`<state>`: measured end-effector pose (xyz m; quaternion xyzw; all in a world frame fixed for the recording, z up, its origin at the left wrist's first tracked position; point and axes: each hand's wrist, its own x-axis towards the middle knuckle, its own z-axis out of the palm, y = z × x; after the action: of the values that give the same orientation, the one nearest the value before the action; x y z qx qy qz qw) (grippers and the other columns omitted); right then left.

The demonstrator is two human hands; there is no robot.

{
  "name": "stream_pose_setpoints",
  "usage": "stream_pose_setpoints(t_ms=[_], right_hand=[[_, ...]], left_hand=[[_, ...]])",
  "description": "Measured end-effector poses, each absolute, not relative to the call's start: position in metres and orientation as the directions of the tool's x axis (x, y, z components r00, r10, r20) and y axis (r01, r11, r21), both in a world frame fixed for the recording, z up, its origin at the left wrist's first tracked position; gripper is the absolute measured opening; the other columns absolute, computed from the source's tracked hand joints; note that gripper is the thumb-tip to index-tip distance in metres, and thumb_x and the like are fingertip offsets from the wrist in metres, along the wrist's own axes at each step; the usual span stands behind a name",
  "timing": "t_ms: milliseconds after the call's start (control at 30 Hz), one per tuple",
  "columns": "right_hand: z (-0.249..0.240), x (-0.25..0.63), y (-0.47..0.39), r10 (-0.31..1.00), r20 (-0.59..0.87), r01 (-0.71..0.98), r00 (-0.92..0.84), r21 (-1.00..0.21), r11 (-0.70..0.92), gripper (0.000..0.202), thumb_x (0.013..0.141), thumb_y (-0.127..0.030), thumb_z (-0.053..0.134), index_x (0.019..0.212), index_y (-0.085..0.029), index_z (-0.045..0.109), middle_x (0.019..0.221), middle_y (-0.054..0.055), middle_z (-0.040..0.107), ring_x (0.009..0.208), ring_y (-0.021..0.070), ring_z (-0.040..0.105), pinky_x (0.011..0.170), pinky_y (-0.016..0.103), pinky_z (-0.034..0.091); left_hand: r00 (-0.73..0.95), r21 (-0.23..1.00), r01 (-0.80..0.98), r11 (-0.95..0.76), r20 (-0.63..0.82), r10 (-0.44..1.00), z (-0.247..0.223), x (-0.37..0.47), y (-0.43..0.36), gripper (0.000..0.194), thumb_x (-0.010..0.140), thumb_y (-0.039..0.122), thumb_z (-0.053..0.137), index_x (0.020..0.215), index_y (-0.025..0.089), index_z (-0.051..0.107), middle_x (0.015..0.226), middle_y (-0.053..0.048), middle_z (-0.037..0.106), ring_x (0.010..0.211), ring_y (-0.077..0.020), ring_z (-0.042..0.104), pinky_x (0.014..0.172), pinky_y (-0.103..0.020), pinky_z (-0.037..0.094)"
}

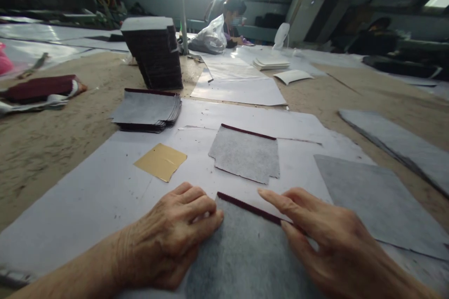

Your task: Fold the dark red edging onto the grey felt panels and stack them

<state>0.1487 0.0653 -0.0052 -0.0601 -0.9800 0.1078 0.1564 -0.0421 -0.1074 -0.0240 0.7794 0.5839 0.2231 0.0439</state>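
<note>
A grey fabric piece with a dark red folded strip along its far edge lies at the front of the white sheet. At its left corner my left hand has its fingers curled together, thumb and forefinger pressed on the fabric edge. My right hand is over the right end of the strip, thumb at the strip and forefinger stretched out apart, holding nothing. Beyond the hands lies a smaller grey piece with a dark red edge. A yellow square is to its left.
A stack of grey pieces sits at the back left, before a tall dark stack. More grey sheets lie at the right. Across the table, a person sits near a plastic bag.
</note>
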Motion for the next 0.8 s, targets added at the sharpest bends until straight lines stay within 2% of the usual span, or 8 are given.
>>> stream_pose_setpoints(t_ms=[67, 133, 233, 300, 367, 433, 633, 800], right_hand=[[-0.012, 0.173, 0.067, 0.28, 0.398, 0.186, -0.874, -0.258, 0.948, 0.029, 0.08, -0.011, 0.044, 0.105, -0.019, 0.056, 0.086, 0.005, 0.06, 0.069, 0.0134, 0.059, 0.058, 0.024, 0.05], [-0.018, 0.194, 0.066, 0.4, 0.411, 0.3, -0.819, -0.288, 0.909, 0.019, 0.079, -0.015, 0.05, 0.096, -0.019, 0.057, 0.086, 0.005, 0.06, 0.073, 0.0155, 0.06, 0.062, 0.026, 0.051], [-0.023, 0.211, 0.063, 0.545, 0.345, 0.405, -0.765, -0.4, 0.822, 0.022, 0.072, -0.017, 0.059, 0.094, -0.019, 0.057, 0.088, 0.004, 0.061, 0.079, 0.0167, 0.059, 0.068, 0.028, 0.05], [-0.023, 0.213, 0.063, 0.601, 0.31, 0.431, -0.737, -0.47, 0.77, 0.026, 0.069, -0.016, 0.062, 0.094, -0.018, 0.058, 0.091, 0.004, 0.06, 0.083, 0.0171, 0.058, 0.074, 0.029, 0.049], [-0.022, 0.212, 0.062, 0.636, 0.277, 0.443, -0.72, -0.523, 0.728, 0.027, 0.067, -0.014, 0.063, 0.093, -0.017, 0.06, 0.09, 0.004, 0.059, 0.083, 0.0172, 0.057, 0.076, 0.031, 0.048], [-0.021, 0.211, 0.062, 0.656, 0.245, 0.447, -0.714, -0.562, 0.696, 0.027, 0.065, -0.013, 0.065, 0.092, -0.017, 0.061, 0.089, 0.004, 0.058, 0.081, 0.0172, 0.056, 0.075, 0.032, 0.047], [-0.023, 0.209, 0.062, 0.678, 0.207, 0.439, -0.705, -0.624, 0.647, 0.028, 0.064, -0.011, 0.067, 0.091, -0.016, 0.063, 0.087, 0.004, 0.057, 0.082, 0.018, 0.054, 0.075, 0.032, 0.046], [-0.029, 0.214, 0.065, 0.686, 0.271, 0.347, -0.675, -0.705, 0.619, 0.028, 0.065, -0.012, 0.065, 0.092, -0.018, 0.062, 0.087, 0.003, 0.058, 0.081, 0.015, 0.055, 0.073, 0.027, 0.046]], left_hand=[[0.223, 0.345, 0.879, -0.329, 0.312, 0.923, -0.025, -0.041, -0.107, 0.041, 0.073, 0.003, 0.041, 0.112, 0.014, 0.049, 0.092, -0.009, 0.055, 0.08, -0.0196, 0.05, 0.071, -0.037, 0.043], [0.228, 0.343, 0.876, -0.339, 0.325, 0.918, -0.028, -0.04, -0.108, 0.042, 0.076, 0.003, 0.038, 0.114, 0.015, 0.048, 0.096, -0.01, 0.055, 0.082, -0.0194, 0.051, 0.072, -0.036, 0.044], [0.179, 0.344, 0.89, -0.3, 0.341, 0.923, -0.035, -0.042, -0.113, 0.04, 0.081, 0.007, 0.037, 0.117, 0.018, 0.048, 0.101, -0.009, 0.055, 0.087, -0.0196, 0.053, 0.072, -0.033, 0.047], [0.073, 0.343, 0.917, -0.205, 0.362, 0.929, -0.038, -0.048, -0.116, 0.033, 0.084, 0.016, 0.039, 0.115, 0.021, 0.05, 0.108, -0.009, 0.053, 0.092, -0.0206, 0.054, 0.075, -0.033, 0.049], [-0.021, 0.317, 0.942, -0.113, 0.391, 0.92, -0.036, -0.054, -0.115, 0.029, 0.085, 0.027, 0.044, 0.112, 0.023, 0.051, 0.112, -0.007, 0.052, 0.099, -0.0224, 0.053, 0.079, -0.034, 0.049], [-0.017, 0.283, 0.953, -0.108, 0.405, 0.914, -0.03, -0.055, -0.108, 0.028, 0.083, 0.033, 0.048, 0.109, 0.024, 0.052, 0.111, -0.006, 0.052, 0.099, -0.0221, 0.053, 0.078, -0.032, 0.05], [0.134, 0.347, 0.906, -0.241, 0.304, 0.943, -0.016, 0.003, -0.042, 0.024, 0.081, 0.026, 0.051, 0.103, 0.019, 0.052, 0.099, -0.008, 0.056, 0.088, -0.0219, 0.054, 0.074, -0.038, 0.048], [0.118, 0.376, 0.912, -0.162, 0.136, 0.984, -0.019, 0.037, -0.007, 0.013, 0.07, 0.018, 0.059, 0.082, 0.017, 0.053, 0.077, -0.002, 0.058, 0.07, -0.0192, 0.053, 0.064, -0.036, 0.042]])
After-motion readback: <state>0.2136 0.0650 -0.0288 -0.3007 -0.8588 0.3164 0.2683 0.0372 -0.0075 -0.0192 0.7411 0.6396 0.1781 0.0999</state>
